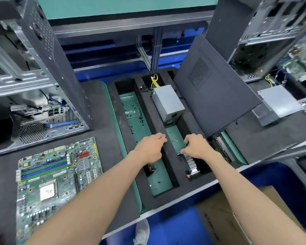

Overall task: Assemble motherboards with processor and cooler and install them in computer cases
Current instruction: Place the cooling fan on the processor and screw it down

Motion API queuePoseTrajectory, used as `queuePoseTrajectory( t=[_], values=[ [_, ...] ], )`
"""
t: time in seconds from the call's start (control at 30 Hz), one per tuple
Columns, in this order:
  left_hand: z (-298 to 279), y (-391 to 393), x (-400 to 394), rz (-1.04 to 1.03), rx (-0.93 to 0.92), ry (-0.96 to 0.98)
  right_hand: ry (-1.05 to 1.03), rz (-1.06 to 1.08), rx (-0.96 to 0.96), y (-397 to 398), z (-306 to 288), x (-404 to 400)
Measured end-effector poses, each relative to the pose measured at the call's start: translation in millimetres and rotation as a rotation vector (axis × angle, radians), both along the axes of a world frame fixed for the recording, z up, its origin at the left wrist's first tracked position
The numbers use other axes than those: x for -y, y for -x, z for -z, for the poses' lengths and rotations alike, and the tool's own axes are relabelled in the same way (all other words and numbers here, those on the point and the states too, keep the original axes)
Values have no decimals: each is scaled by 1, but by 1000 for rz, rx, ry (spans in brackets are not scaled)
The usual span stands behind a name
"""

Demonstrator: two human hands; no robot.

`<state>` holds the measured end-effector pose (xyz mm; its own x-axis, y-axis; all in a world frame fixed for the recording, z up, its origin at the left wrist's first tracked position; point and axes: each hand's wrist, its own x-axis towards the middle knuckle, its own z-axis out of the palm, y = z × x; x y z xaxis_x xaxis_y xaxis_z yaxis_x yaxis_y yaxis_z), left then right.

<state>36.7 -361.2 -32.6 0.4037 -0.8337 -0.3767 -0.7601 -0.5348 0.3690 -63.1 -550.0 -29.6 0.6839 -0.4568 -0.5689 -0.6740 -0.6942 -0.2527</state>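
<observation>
Your right hand (195, 146) curls around the finned cooler (191, 164) in the foam tray's right slot, its long axis toward you, while the motherboard (58, 179) lies well left, beyond your left hand (151, 147), fingers bent on the foam divider.

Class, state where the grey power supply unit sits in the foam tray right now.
In the head view, the power supply unit lies in the right slot of the foam tray, at its far end, beyond the right hand and beside the leaning side panel.

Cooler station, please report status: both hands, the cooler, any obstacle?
Left hand on foam tray divider. Right hand grips cooler in right slot. Motherboard waits left, CPU fitted. Nothing in the way.
</observation>
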Motion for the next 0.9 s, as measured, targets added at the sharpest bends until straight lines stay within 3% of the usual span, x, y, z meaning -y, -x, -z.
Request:
queuePoseTrajectory(
  t=[0.13, 0.7, 0.9],
  values=[
    [3, 4, -7, 3, 1, 17, -49, 14, -89, 14, 12, -11],
    [12, 5, -13, 9, 12, -1, -243, 49, -35, 29, 12, -13],
    [12, 3, -13, 8, 14, 9, -186, 49, -33, 33, 14, -17]
  ],
)
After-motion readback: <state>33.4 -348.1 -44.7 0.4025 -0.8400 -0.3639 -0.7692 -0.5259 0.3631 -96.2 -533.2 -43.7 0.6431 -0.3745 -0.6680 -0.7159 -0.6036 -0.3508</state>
